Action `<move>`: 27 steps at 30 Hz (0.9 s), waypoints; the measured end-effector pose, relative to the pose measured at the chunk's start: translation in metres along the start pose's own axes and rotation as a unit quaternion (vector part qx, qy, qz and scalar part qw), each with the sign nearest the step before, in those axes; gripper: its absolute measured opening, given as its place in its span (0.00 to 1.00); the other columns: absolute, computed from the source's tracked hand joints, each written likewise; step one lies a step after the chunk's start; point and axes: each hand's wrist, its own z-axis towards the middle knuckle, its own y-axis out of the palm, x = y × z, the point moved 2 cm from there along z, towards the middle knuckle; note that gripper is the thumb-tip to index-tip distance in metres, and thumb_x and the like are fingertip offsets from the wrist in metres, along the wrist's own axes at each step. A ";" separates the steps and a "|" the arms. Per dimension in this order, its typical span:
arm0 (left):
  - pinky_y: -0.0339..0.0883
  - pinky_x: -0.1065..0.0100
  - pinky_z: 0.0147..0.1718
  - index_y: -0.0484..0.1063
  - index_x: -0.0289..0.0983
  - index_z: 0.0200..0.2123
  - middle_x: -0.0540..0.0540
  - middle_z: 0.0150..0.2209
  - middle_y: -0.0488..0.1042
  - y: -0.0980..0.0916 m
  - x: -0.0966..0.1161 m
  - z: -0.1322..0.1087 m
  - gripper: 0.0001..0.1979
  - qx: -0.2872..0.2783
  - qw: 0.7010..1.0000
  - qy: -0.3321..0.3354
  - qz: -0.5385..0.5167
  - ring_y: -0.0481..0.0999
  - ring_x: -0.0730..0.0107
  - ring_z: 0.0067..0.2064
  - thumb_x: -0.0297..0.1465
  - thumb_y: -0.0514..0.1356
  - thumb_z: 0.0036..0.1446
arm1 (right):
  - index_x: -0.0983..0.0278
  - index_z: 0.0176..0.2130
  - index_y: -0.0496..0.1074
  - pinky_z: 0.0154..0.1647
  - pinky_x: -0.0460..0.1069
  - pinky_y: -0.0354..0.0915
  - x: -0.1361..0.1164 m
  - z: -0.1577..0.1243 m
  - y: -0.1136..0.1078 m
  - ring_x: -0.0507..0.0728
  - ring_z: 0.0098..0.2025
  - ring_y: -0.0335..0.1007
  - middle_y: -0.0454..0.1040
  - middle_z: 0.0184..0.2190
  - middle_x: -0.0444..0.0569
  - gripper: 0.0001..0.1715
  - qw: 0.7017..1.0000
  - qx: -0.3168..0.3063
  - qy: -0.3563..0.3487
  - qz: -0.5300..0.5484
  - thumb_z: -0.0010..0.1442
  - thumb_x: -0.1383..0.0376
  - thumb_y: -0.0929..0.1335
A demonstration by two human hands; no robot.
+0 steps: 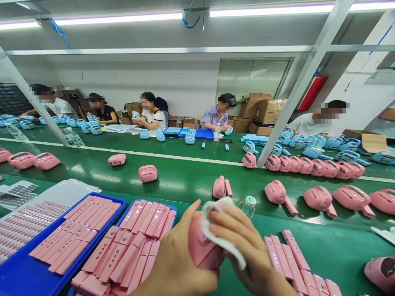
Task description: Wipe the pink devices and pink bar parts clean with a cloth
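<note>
In the middle foreground, my left hand (177, 259) is wrapped round a glossy pink plastic housing (199, 246) and holds it up above the bench. My right hand (243, 238) presses a white cloth (226, 205) against the housing's upper right side, fingers closed over the cloth. Much of the housing is hidden behind both hands and the cloth. Left of my hands, pink rectangular panels (132, 250) with printed symbols lie piled in a blue tray (173, 205). More pink panels (296, 263) rest on the green bench beside my right wrist.
A second blue tray (18, 271) of panels stands at left, near sticker sheets (46, 209). Behind my hands is a clear bottle (247, 205). Pink housings (148, 174) sit along the green belt (182, 185). Several co-workers (217, 115) sit opposite among blue housings. A slanted metal post (296, 94) rises at right.
</note>
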 end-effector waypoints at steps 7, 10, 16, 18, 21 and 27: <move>0.60 0.51 0.52 0.65 0.46 0.56 0.46 0.51 0.74 0.000 0.008 -0.007 0.46 0.155 0.984 -0.025 -0.088 0.69 0.41 0.52 0.26 0.70 0.27 | 0.51 0.63 0.53 0.63 0.68 0.49 -0.006 -0.059 0.051 0.68 0.66 0.45 0.54 0.64 0.44 0.27 0.905 0.165 0.362 0.148 0.65 0.54 0.56; 0.57 0.51 0.55 0.64 0.45 0.56 0.45 0.52 0.73 0.001 0.009 -0.006 0.47 0.130 0.985 -0.023 -0.107 0.68 0.41 0.54 0.25 0.70 0.27 | 0.52 0.64 0.48 0.68 0.62 0.37 -0.016 -0.044 0.054 0.63 0.68 0.37 0.45 0.67 0.39 0.29 0.960 0.157 0.227 0.052 0.66 0.53 0.53; 0.62 0.51 0.52 0.62 0.43 0.56 0.42 0.54 0.70 -0.002 0.007 -0.006 0.44 0.116 0.974 -0.072 -0.181 0.68 0.43 0.54 0.29 0.70 0.30 | 0.57 0.65 0.45 0.66 0.55 0.48 0.001 -0.027 0.033 0.59 0.67 0.41 0.44 0.68 0.40 0.29 0.983 0.062 0.166 0.038 0.67 0.57 0.51; 0.60 0.51 0.54 0.61 0.40 0.56 0.40 0.55 0.69 -0.002 0.008 -0.005 0.44 0.101 0.973 -0.063 -0.196 0.67 0.44 0.55 0.28 0.69 0.30 | 0.57 0.65 0.48 0.65 0.57 0.48 0.000 -0.022 0.030 0.60 0.66 0.46 0.49 0.66 0.42 0.29 0.982 0.088 0.164 0.018 0.67 0.56 0.51; 0.58 0.54 0.56 0.64 0.38 0.52 0.40 0.53 0.71 -0.002 0.008 -0.004 0.41 0.064 0.964 -0.037 -0.254 0.67 0.46 0.56 0.24 0.68 0.29 | 0.57 0.64 0.52 0.66 0.58 0.46 -0.006 -0.017 0.029 0.60 0.65 0.49 0.53 0.65 0.42 0.28 0.994 0.087 0.052 -0.049 0.66 0.57 0.54; 0.68 0.52 0.44 0.53 0.41 0.58 0.39 0.48 0.75 0.005 -0.006 -0.005 0.48 -0.032 0.873 -0.077 -0.480 0.73 0.43 0.49 0.31 0.70 0.31 | 0.56 0.60 0.59 0.60 0.64 0.57 -0.006 -0.054 0.026 0.66 0.62 0.56 0.61 0.61 0.51 0.25 0.967 0.138 0.210 0.050 0.64 0.59 0.59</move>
